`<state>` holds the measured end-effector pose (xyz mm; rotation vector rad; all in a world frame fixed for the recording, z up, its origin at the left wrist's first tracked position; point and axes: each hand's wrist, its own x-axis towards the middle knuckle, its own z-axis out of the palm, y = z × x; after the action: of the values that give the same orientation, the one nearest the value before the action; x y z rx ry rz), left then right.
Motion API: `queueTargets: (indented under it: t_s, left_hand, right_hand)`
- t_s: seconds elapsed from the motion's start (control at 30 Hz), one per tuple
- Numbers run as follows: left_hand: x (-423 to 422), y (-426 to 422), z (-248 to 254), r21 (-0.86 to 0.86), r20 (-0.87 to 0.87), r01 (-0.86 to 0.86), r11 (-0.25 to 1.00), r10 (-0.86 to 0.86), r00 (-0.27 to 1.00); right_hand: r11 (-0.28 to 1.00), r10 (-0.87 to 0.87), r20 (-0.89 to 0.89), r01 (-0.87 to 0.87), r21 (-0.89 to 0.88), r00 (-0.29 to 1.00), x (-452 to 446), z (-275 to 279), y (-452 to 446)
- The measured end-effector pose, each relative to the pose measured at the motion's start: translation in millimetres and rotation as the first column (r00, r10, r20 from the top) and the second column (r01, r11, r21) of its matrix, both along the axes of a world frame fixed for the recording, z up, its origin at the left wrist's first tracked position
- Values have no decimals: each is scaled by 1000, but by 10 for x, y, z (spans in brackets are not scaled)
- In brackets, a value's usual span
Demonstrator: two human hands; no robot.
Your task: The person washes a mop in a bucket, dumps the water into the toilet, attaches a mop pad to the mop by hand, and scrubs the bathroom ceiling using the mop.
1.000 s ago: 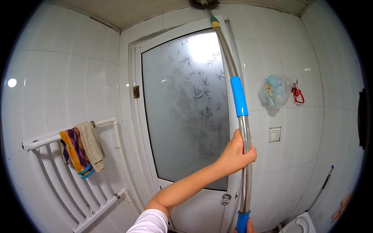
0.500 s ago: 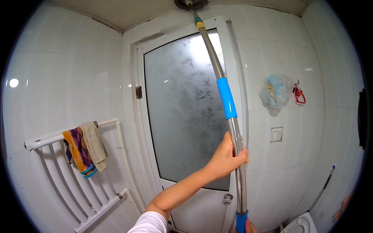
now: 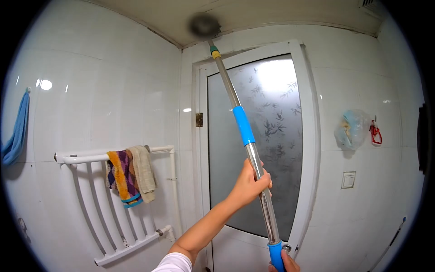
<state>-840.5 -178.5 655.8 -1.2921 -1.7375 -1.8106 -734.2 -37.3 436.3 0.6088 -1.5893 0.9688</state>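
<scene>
A long metal-handled mop [image 3: 244,126] with blue grips and a green and yellow joint slants up across the view. Its round dark head [image 3: 204,26] is blurred and lies against or very near the ceiling, above the door's upper left corner. Halfway up the bare metal, my left hand [image 3: 250,183] is wrapped around the pole. Lower down, my right hand [image 3: 288,263] closes on the blue bottom grip; the frame's edge cuts off part of it. Behind the pole is a white door with a frosted, leaf-patterned pane [image 3: 272,181].
Two cloths [image 3: 131,174] hang over a white radiator [image 3: 97,195] on the left. A blue towel [image 3: 16,131] hangs farther left. On the right wall are a plastic bag [image 3: 352,129], a red hook-like item [image 3: 375,133] and a light switch [image 3: 348,180]. A vent [image 3: 371,6] sits in the ceiling.
The view has shifted left and up, bringing in more ceiling and the blue towel. The mop head has swung left along the ceiling. Both hands keep their hold.
</scene>
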Motion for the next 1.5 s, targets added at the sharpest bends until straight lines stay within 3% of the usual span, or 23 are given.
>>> queueTargets:
  t_s: [0.5,0.73,1.03,1.13,1.23,1.3,1.43,1.5]
  left_hand:
    - [227,-621,43,58,-64,-181,982,185,981]
    - [330,-736,-21,148,-86,-183,972,197,977]
    - [550,-940,-4,208,-148,-243,948,276,950]
    - [602,-980,-16,224,-145,-264,938,300,943]
    - [650,-1024,-26,218,-142,-281,935,316,938]
    - [668,-1065,-50,210,-140,-286,935,318,938]
    - [704,-1117,-146,201,-170,-303,931,338,926]
    - [770,-1111,-198,202,-184,-302,931,339,922]
  right_hand:
    - [977,209,-13,-208,37,978,-305,-30,-356]
    - [970,237,-49,-234,64,970,-359,-92,-394]
    - [918,397,-54,-396,23,916,-339,36,-538]
    - [911,411,27,-411,41,911,-324,8,-564]
    - [884,466,25,-464,-49,885,-301,-38,-663]
    - [876,482,124,-473,-97,867,-322,-149,-705]
    - [859,511,134,-508,-61,849,-335,-164,-753]
    - [754,651,296,-640,-147,699,-225,-76,-700]
